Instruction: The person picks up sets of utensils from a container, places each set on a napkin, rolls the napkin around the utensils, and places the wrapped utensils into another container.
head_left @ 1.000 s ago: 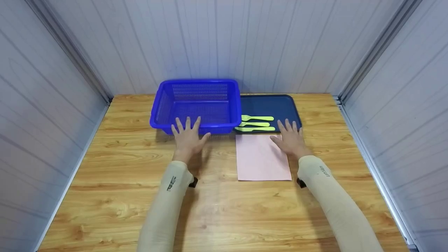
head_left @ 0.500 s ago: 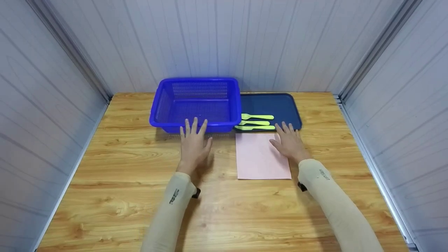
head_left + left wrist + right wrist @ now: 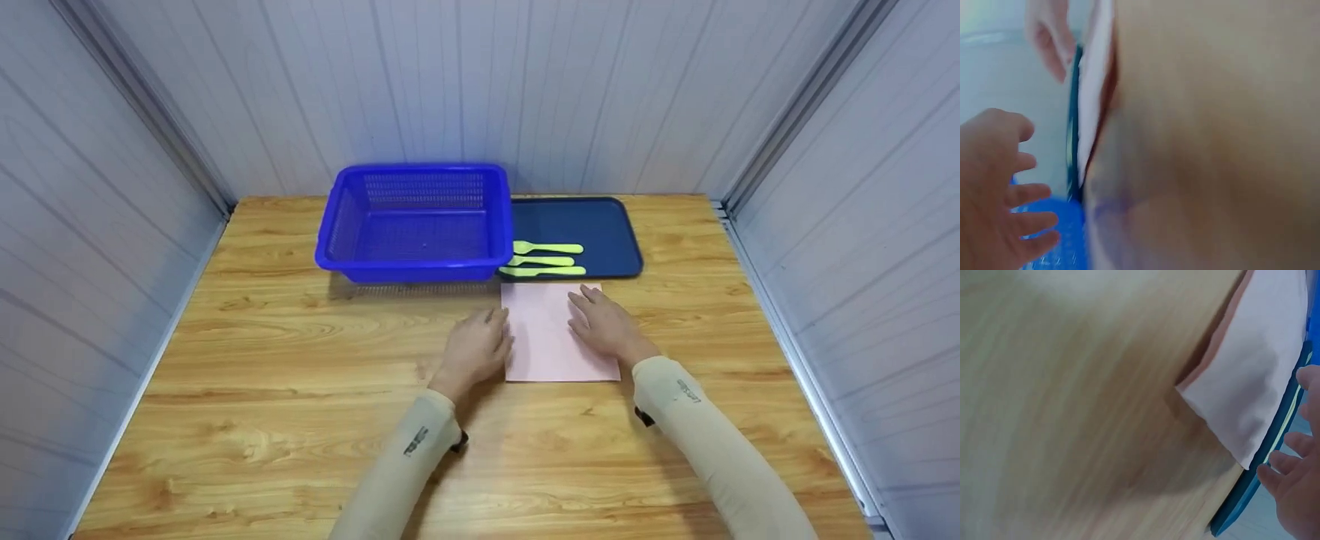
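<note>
A square pink napkin [image 3: 545, 337], showing some thickness at its edge, lies flat on the table. My left hand [image 3: 472, 345] is at its left edge, fingers pointing toward it. In the left wrist view that hand's fingers [image 3: 1030, 194] are loosely bent, with nothing between them. Over the napkin's upper right part hovers my right hand [image 3: 606, 326], fingers spread and relaxed. The right wrist view shows that hand [image 3: 1297, 478] holding nothing. Just behind the napkin is a dark blue tray [image 3: 600, 225], with three lime-green pieces of cutlery [image 3: 551, 261] along its front left.
A blue plastic basket [image 3: 420, 264] with mesh sides stands left of the tray and overlaps its left end in the head view. The wooden table [image 3: 262, 360] is enclosed by pale panel walls [image 3: 450, 82] at the back and both sides.
My left hand has moved from the basket's front rim right and nearer, to the napkin's left edge. My right hand has shifted slightly nearer and left, over the napkin.
</note>
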